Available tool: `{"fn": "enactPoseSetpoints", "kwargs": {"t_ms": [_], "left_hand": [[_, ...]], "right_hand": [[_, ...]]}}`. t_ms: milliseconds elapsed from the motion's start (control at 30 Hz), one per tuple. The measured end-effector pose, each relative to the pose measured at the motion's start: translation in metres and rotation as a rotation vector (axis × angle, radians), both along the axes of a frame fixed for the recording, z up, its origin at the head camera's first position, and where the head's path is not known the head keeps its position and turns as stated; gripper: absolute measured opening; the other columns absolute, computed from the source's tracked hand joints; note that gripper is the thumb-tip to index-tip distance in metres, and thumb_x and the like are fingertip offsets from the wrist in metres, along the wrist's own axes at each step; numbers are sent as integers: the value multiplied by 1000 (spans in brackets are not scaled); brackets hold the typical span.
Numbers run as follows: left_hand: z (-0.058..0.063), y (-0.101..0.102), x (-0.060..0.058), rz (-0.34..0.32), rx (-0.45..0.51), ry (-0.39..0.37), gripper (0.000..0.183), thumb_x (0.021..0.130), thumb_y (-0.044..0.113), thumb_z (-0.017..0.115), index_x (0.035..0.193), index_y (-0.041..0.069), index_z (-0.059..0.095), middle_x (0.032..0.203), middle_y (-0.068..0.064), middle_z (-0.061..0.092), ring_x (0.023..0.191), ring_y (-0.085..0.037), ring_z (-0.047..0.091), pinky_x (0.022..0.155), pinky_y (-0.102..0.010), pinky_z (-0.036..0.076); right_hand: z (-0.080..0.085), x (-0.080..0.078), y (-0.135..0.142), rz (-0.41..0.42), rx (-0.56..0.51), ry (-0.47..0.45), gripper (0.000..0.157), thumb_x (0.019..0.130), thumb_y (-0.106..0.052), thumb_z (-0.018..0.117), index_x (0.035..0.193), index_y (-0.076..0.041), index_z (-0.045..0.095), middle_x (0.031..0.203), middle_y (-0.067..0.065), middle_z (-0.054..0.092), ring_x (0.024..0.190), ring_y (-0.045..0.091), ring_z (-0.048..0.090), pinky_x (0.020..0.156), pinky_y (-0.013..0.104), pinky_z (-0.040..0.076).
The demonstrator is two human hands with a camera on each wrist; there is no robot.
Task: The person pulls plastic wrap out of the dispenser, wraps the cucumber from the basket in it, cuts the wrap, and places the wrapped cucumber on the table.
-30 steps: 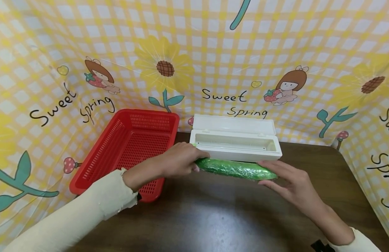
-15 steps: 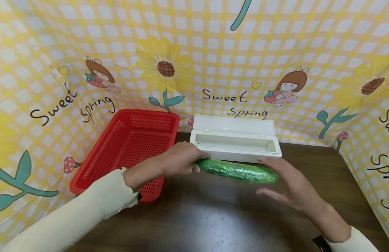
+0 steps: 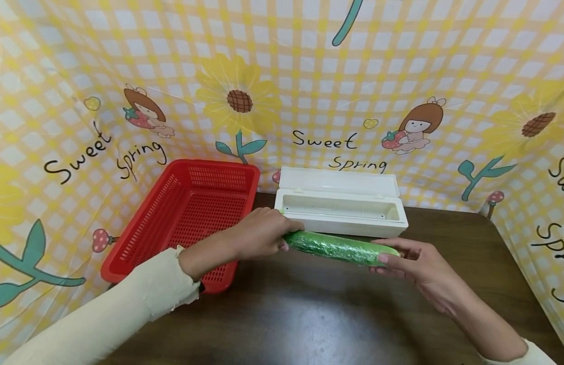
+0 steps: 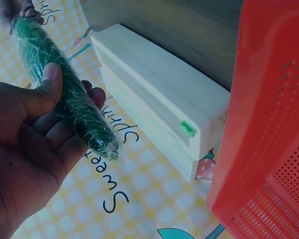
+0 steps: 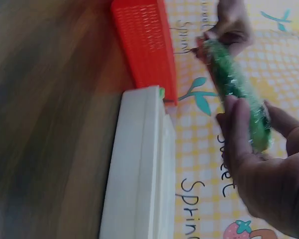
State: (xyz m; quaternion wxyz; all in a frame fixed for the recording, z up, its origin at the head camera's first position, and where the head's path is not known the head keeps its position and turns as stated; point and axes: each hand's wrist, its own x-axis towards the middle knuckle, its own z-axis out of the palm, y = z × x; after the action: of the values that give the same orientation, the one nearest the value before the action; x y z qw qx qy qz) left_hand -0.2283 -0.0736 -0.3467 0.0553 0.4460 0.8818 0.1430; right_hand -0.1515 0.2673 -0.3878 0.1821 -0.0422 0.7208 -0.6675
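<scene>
A cucumber (image 3: 339,247) wrapped in clear film is held level above the table, between both hands. My left hand (image 3: 261,230) grips its left end; in the left wrist view the thumb (image 4: 50,82) lies over it and the fingers curl beneath. At the other end my right hand (image 3: 421,261) holds the cucumber between thumb and fingers, as the right wrist view shows. Just behind the cucumber stands a long white box (image 3: 341,223) with its lid (image 3: 339,181) raised. A small green slider (image 4: 187,129) sits on the box's left end.
To the left is a red plastic basket (image 3: 179,175) with slotted walls, partly behind my left forearm. The brown table (image 3: 309,314) stretches in front. A yellow checked cloth (image 3: 305,91) with printed flowers hangs behind and at both sides.
My right hand came off the cucumber's right end, turned, and now holds that end with the thumb in front. The right end dipped slightly. My left hand stayed in place.
</scene>
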Motion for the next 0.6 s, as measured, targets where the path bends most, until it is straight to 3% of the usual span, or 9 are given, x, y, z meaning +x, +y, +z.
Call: {"fn": "enactPoseSetpoints", "kwargs": {"t_ms": [133,233,333,467,567,600], "left_hand": [[1,-1,0,-7,0,4,16,89,5,75,92,18,66,70,7,57,64,-8,50,58,-22,39],[1,-1,0,-7,-5,2,16,89,5,75,93,18,67,71,7,59,65,-8,51,59,-23,40],[1,-2,-1,-7,-5,-4,16,88,5,76,94,19,69,72,7,61,65,-9,52,59,-23,41],[-1,-1,0,-14,-7,-18,15,88,7,78,95,19,70,73,8,62,66,-9,53,61,-24,42],[-4,0,2,-18,-18,-21,14,89,9,78,96,19,70,73,7,61,66,-9,53,61,-24,42],[-5,1,3,-15,-22,-18,14,89,10,78,96,18,69,73,6,61,66,-9,52,61,-23,41]], "right_hand": [[-6,5,-3,-53,227,250,43,93,-14,75,135,-4,67,106,-1,76,85,13,75,75,27,60],[-12,7,-3,-49,361,514,44,88,-8,79,131,-10,70,99,-2,78,71,5,67,61,24,56],[-18,5,-1,-11,422,811,48,81,-1,84,127,-8,72,103,4,77,76,1,66,61,17,55],[-23,-2,4,77,580,1240,37,94,-24,76,125,-4,72,109,8,76,91,7,72,72,14,57],[-25,-8,7,133,716,1537,45,105,-37,57,123,1,72,108,9,76,89,17,74,71,24,59],[-26,-10,7,148,744,1614,45,106,-35,54,122,4,71,108,10,75,87,20,73,70,29,59]]}}
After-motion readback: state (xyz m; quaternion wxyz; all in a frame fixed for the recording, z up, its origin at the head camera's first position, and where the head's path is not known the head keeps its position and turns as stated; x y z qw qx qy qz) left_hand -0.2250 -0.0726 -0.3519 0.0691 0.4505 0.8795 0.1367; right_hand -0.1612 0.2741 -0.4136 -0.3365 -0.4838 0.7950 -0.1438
